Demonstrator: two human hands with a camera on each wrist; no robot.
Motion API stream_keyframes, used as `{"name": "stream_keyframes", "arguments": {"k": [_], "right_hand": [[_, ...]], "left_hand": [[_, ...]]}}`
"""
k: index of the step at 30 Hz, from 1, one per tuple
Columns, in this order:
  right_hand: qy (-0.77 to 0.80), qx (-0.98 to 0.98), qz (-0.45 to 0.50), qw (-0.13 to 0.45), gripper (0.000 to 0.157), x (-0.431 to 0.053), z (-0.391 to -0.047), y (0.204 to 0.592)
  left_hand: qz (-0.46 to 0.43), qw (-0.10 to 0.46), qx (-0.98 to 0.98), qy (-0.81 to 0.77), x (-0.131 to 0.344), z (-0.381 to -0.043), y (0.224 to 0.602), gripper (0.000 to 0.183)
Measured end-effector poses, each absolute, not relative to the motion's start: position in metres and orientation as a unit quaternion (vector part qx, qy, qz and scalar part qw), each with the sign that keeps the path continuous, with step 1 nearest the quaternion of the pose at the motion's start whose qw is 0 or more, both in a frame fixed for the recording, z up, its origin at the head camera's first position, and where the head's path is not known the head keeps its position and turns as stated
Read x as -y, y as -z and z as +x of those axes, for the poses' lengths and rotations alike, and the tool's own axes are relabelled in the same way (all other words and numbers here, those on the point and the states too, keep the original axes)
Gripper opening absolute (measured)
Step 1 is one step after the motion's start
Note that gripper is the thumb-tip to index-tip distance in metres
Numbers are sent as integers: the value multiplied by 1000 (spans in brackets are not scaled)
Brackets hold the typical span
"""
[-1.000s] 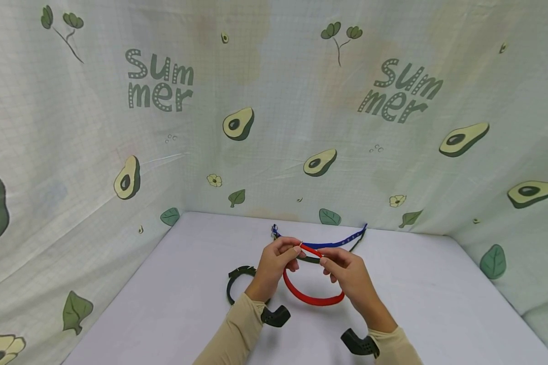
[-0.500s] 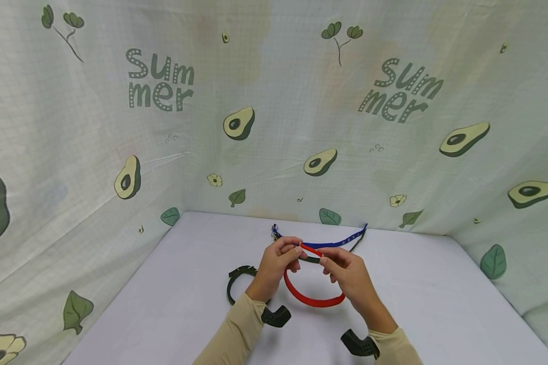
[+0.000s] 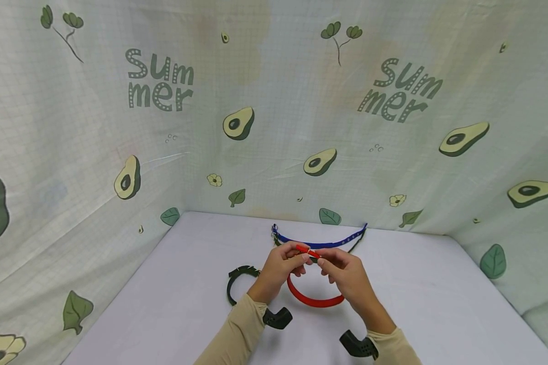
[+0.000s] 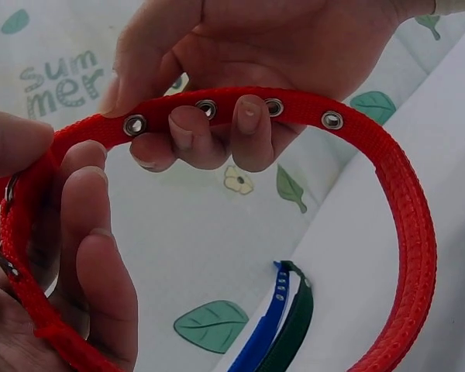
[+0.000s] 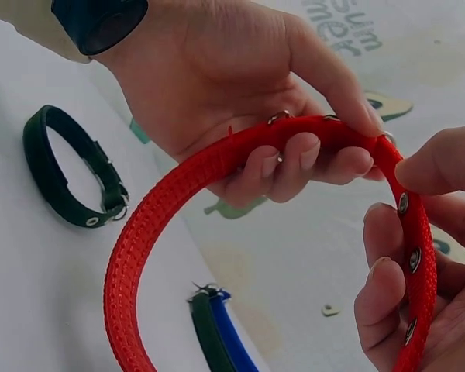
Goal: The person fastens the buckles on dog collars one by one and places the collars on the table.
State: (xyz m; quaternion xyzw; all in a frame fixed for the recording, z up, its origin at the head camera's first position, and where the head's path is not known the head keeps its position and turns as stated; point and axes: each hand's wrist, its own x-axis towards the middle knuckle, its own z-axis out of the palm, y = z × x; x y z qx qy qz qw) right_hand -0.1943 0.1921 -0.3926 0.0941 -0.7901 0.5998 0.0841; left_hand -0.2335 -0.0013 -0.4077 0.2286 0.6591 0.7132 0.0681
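Observation:
Both hands hold a red collar (image 3: 316,303), bent into a ring above the table. My left hand (image 3: 276,271) grips the end with the metal buckle and ring, thumb on top and fingers curled underneath. My right hand (image 3: 348,276) pinches the strap end between thumb and index finger; its other fingers curl round the part with metal eyelets (image 4: 332,120). In the right wrist view the strap passes under the left thumb at the buckle end, and the padded band (image 5: 124,287) hangs below. The fingertips of the two hands are close together. The left fingers partly hide the buckle.
A dark green collar (image 5: 43,159), fastened in a ring, sits on the white table (image 3: 173,304) left of the left forearm. Behind the hands lie a blue collar (image 3: 338,245) and another dark green collar (image 4: 298,325), stretched side by side. A printed cloth (image 3: 274,167) surrounds the table.
My left hand has shifted slightly right, closer to the right hand. The red strap's tip now shows above the left fingers, past the metal part. The right hand has barely moved.

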Motion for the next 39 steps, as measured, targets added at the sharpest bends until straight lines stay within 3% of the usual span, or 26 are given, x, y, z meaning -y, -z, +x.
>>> {"name": "stream_keyframes", "arguments": {"k": [26,39], "right_hand": [[-600,789,98,91,25,-190,-194,396],[-594,795,96,68,30,-189,-192,392]], "left_hand": [[210,59,-637,-739,-8,-231,411,33],[198,22,-632,-749,-13,-228,409,29]]}}
